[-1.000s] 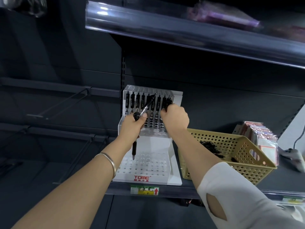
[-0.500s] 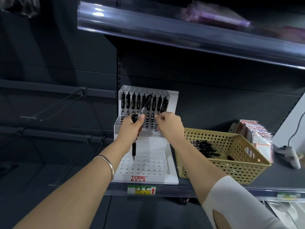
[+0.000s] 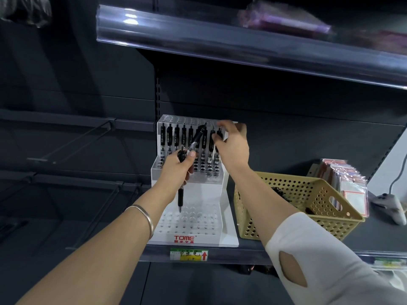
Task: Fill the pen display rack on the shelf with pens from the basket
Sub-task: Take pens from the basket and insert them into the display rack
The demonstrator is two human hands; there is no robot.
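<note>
L grip (image 3: 178, 170) holds 2 pens (image 3: 196, 143), just left of R grip (image 3: 233, 146) pinching racked pen (image 3: 219, 132) atop rack (image 3: 202, 191).

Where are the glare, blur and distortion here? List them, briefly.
Head view: glare streaks the upper shelf's clear strip; the purple packets above it are blurred; the strip bows with wide-angle distortion; the left bay is dim; the rack and pens read sharp.
</note>
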